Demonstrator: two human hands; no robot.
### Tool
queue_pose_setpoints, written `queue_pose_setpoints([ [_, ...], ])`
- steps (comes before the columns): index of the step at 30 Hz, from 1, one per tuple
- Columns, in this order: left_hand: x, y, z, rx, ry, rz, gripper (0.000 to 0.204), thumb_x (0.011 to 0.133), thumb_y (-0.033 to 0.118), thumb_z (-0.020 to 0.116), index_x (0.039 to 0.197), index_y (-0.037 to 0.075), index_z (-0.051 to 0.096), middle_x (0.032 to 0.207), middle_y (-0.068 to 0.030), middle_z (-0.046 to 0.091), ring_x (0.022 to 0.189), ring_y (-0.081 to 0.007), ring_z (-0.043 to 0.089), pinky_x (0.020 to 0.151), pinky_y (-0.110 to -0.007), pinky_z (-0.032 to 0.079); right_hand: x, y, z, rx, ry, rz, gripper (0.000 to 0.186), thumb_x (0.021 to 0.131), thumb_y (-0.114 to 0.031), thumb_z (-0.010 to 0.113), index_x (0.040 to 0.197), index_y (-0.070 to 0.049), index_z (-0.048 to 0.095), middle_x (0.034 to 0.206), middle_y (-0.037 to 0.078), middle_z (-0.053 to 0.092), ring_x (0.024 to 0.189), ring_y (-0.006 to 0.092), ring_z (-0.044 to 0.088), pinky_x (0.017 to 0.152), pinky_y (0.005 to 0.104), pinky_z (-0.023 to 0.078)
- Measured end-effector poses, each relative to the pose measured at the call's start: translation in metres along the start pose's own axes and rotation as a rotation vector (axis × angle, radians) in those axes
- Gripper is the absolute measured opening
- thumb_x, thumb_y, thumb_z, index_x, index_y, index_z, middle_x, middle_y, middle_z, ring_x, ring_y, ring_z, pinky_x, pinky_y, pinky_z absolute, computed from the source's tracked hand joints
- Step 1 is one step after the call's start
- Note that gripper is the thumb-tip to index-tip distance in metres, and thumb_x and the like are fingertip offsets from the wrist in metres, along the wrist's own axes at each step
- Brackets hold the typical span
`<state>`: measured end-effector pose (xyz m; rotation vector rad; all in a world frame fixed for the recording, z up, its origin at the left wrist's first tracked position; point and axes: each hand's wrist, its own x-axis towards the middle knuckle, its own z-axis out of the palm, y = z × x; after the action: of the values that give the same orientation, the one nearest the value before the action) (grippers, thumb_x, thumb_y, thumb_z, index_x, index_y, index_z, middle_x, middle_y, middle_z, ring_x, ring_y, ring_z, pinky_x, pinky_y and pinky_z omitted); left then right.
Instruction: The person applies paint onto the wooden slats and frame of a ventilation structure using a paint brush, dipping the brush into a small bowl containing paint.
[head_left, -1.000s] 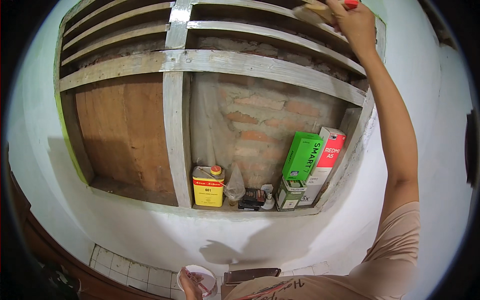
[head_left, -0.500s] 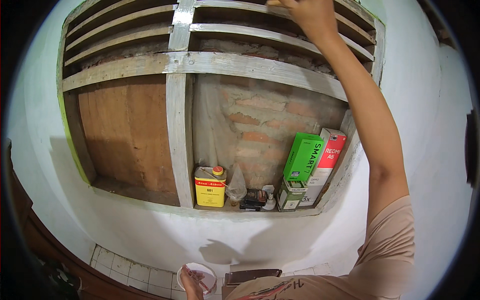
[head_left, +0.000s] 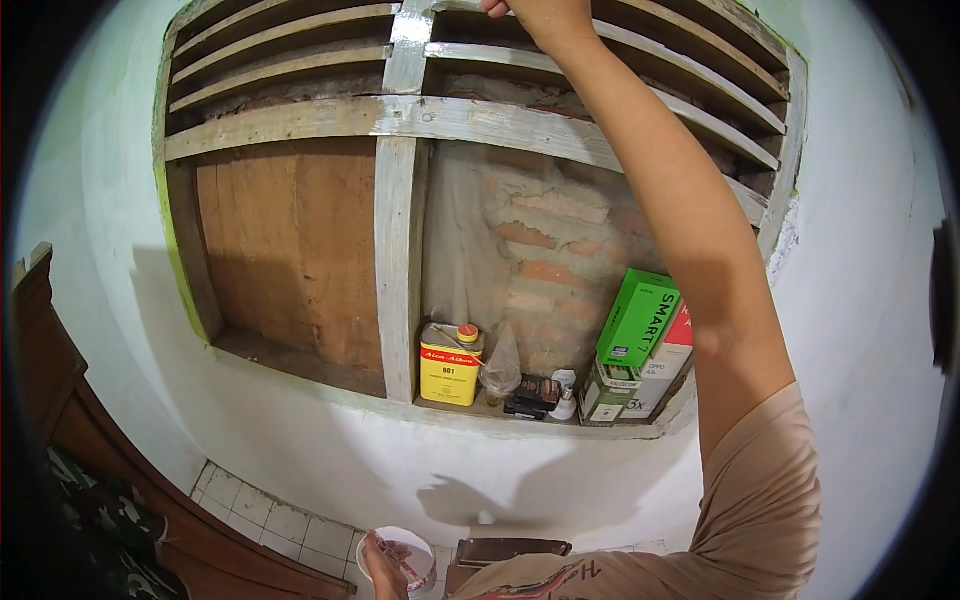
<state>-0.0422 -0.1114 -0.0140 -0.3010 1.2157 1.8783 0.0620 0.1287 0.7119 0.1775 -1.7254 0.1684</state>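
Observation:
At the lower edge my left hand (head_left: 383,570) grips a small white bucket (head_left: 431,568) by its rim, with a whitish, partly hidden inside. My right arm reaches up across the view to a wooden louvred frame. The right hand (head_left: 548,18) is cut off by the top edge, by the upper slats right of the middle post (head_left: 407,55). Its fingers are curled; what they hold is out of view. Wet-looking white paint covers the post's upper part and the right half of the crossbeam (head_left: 480,121). The left slats (head_left: 290,72) are bare wood.
On the sill stand a yellow can (head_left: 450,372) with a red cap, a plastic bag (head_left: 502,370), small black boxes (head_left: 535,393), a white bulb (head_left: 564,400) and phone boxes, one green (head_left: 640,318). Brown wooden furniture (head_left: 110,440) rises at left; a brown chair-like top (head_left: 510,548) is below.
My right hand has moved left along the slats, closer to the middle post. The whole scene has shifted right in view. My left hand still grips the bucket.

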Motion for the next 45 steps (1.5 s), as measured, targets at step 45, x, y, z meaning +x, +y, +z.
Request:
queue_pose_setpoints([
  [45, 0.017, -0.002, 0.015, 0.105, -0.077, 0.009, 0.04, 0.091, 0.046, 0.051, 0.095, 0.006, 0.049, 0.075, -0.0096, 0.052, 0.056, -0.0243, 0.057, 0.05, -0.04, 0.051, -0.02, -0.017, -0.077, -0.325, 0.078, 0.011, 0.029, 0.092, -0.019, 0.062, 0.069, -0.002, 0.054, 0.055, 0.007, 0.057, 0.042, 0.0117, 0.055, 0.038, 0.0246, 0.043],
])
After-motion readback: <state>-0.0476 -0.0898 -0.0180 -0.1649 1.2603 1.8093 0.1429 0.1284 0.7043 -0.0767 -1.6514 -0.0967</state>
